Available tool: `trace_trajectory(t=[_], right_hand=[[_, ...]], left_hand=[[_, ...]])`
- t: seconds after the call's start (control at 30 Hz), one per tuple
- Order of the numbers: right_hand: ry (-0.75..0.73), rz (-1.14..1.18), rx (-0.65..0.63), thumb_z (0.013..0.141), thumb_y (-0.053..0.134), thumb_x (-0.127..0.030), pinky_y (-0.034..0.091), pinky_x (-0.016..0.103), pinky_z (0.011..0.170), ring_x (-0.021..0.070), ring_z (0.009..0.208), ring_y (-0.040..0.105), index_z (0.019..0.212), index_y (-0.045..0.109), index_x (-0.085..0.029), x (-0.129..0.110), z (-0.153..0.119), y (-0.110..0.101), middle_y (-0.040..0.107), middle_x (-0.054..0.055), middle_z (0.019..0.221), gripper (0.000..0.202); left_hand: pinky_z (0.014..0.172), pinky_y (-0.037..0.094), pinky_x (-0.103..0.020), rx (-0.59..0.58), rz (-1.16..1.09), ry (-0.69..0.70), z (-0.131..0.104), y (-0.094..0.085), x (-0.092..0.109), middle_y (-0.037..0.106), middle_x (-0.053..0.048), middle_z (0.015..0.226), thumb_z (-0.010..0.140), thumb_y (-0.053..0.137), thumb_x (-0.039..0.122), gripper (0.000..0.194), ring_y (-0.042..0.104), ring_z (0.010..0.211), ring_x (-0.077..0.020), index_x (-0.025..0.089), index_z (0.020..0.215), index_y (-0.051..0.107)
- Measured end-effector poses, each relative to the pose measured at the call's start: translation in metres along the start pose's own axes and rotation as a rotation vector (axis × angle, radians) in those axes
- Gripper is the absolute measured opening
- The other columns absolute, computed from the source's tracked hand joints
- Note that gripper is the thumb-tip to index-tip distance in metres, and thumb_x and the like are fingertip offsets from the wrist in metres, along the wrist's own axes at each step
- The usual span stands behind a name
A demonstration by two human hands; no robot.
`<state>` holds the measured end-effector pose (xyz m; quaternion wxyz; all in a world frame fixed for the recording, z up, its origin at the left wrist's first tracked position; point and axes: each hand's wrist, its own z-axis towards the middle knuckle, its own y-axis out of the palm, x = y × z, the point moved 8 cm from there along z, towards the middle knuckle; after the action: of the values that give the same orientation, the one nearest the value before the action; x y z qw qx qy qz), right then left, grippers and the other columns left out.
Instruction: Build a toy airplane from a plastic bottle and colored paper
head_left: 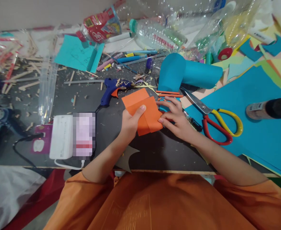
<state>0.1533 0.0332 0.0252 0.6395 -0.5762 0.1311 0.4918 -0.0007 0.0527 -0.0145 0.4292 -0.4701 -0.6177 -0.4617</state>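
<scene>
Orange paper pieces (147, 111), overlapping and folded, are held above the dark table in front of my body. My left hand (130, 123) grips them from the left, its thumb pressed on top and the other fingers hidden underneath. At the right edge, my right hand (176, 119) pinches the orange paper between thumb and fingertips, with its other fingers bent above. Just beyond that hand lie thin orange strips (170, 95) and a blue paper roll (200, 74). Scissors (218, 124) with red and yellow handles rest beside my right forearm.
A blue glue gun (111, 89) lies left of the paper. Nearby are a white power bank (62, 137) and a blurred-out phone (84, 135). Plastic bottles (154, 35) crowd the back. On the right, a dark-capped bottle (269, 109) lies on blue sheets (257, 137).
</scene>
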Motion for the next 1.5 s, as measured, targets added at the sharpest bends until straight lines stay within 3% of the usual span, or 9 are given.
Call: trace_trajectory(t=[0.33, 0.63, 0.83, 0.9, 1.0, 1.13, 1.23, 1.4, 1.5], right_hand=[[0.014, 0.006, 0.005, 0.093, 0.048, -0.036, 0.035, 0.054, 0.107, 0.0283, 0.129, 0.041, 0.065, 0.058, -0.024, -0.001, 0.0, -0.004, 0.061, 0.005, 0.125, 0.031], [0.045, 0.025, 0.214, 0.094, 0.044, -0.04, 0.036, 0.053, 0.101, 0.0277, 0.113, 0.054, 0.067, 0.052, -0.024, 0.004, 0.001, -0.025, 0.064, 0.007, 0.112, 0.032], [0.031, 0.126, 0.022, 0.094, 0.042, -0.047, 0.039, 0.049, 0.095, 0.0258, 0.107, 0.055, 0.063, 0.048, -0.023, 0.008, 0.008, -0.021, 0.061, 0.007, 0.106, 0.04], [0.036, 0.175, -0.038, 0.094, 0.042, -0.047, 0.04, 0.048, 0.095, 0.0248, 0.106, 0.054, 0.064, 0.048, -0.022, 0.01, 0.009, -0.018, 0.06, 0.007, 0.104, 0.039], [0.066, 0.263, -0.032, 0.094, 0.045, -0.047, 0.041, 0.047, 0.094, 0.0234, 0.102, 0.055, 0.063, 0.048, -0.022, 0.013, 0.009, -0.019, 0.059, 0.006, 0.1, 0.039], [0.14, 0.332, -0.003, 0.093, 0.046, -0.048, 0.041, 0.046, 0.094, 0.023, 0.1, 0.055, 0.062, 0.048, -0.022, 0.018, 0.007, -0.019, 0.06, 0.005, 0.098, 0.041], [0.152, 0.347, 0.029, 0.094, 0.043, -0.051, 0.04, 0.047, 0.097, 0.0238, 0.105, 0.056, 0.064, 0.051, -0.022, 0.02, 0.006, -0.02, 0.063, 0.005, 0.104, 0.043], [0.054, 0.321, 0.08, 0.084, 0.046, -0.068, 0.038, 0.051, 0.102, 0.0289, 0.119, 0.052, 0.09, 0.063, -0.026, 0.018, 0.003, -0.02, 0.061, 0.008, 0.12, 0.046], [0.073, 0.208, 0.038, 0.085, 0.054, -0.059, 0.04, 0.05, 0.101, 0.0292, 0.123, 0.05, 0.099, 0.065, -0.026, 0.017, 0.003, -0.015, 0.059, 0.009, 0.125, 0.037]], left_hand=[[0.078, 0.058, -0.031, 0.028, -0.038, 0.003, 0.002, -0.002, -0.002, 0.074, -0.008, 0.099, 0.066, 0.076, 0.051, 0.045, 0.071, 0.09, -0.0228, 0.017, 0.093, 0.067], [0.081, 0.056, -0.033, -0.095, -0.002, -0.043, 0.007, 0.001, -0.005, 0.073, -0.007, 0.096, 0.06, 0.079, 0.048, 0.044, 0.07, 0.091, -0.024, 0.018, 0.089, 0.067], [0.097, 0.048, -0.033, -0.046, 0.163, 0.301, 0.015, -0.014, 0.03, 0.064, -0.007, 0.119, 0.071, 0.073, 0.045, 0.05, 0.062, 0.112, -0.0208, 0.027, 0.114, 0.055], [0.105, 0.042, -0.036, -0.163, 0.302, 0.416, 0.011, -0.006, 0.042, 0.06, -0.007, 0.128, 0.071, 0.074, 0.041, 0.054, 0.056, 0.122, -0.0229, 0.027, 0.12, 0.055], [0.112, 0.035, -0.039, -0.494, 0.455, 0.549, -0.005, 0.017, 0.051, 0.064, -0.007, 0.126, 0.076, 0.068, 0.035, 0.046, 0.057, 0.121, -0.0238, 0.028, 0.122, 0.06], [0.103, 0.044, -0.037, -0.737, 0.542, 0.618, -0.02, 0.032, 0.05, 0.067, -0.008, 0.124, 0.083, 0.057, 0.029, 0.041, 0.061, 0.116, -0.0237, 0.026, 0.123, 0.062], [0.094, 0.049, -0.034, -0.636, 0.665, 0.666, -0.017, 0.03, 0.046, 0.072, -0.007, 0.114, 0.081, 0.058, 0.024, 0.035, 0.066, 0.105, -0.0223, 0.026, 0.115, 0.068], [0.078, 0.051, -0.026, -0.188, 0.788, 0.69, -0.006, 0.008, 0.05, 0.076, -0.003, 0.088, 0.086, 0.053, 0.024, 0.021, 0.07, 0.081, -0.0164, 0.022, 0.09, 0.073], [0.068, 0.05, -0.022, 0.012, 0.753, 0.663, -0.004, -0.006, 0.052, 0.075, -0.003, 0.082, 0.089, 0.052, 0.036, 0.025, 0.069, 0.073, -0.0142, 0.018, 0.09, 0.07]])
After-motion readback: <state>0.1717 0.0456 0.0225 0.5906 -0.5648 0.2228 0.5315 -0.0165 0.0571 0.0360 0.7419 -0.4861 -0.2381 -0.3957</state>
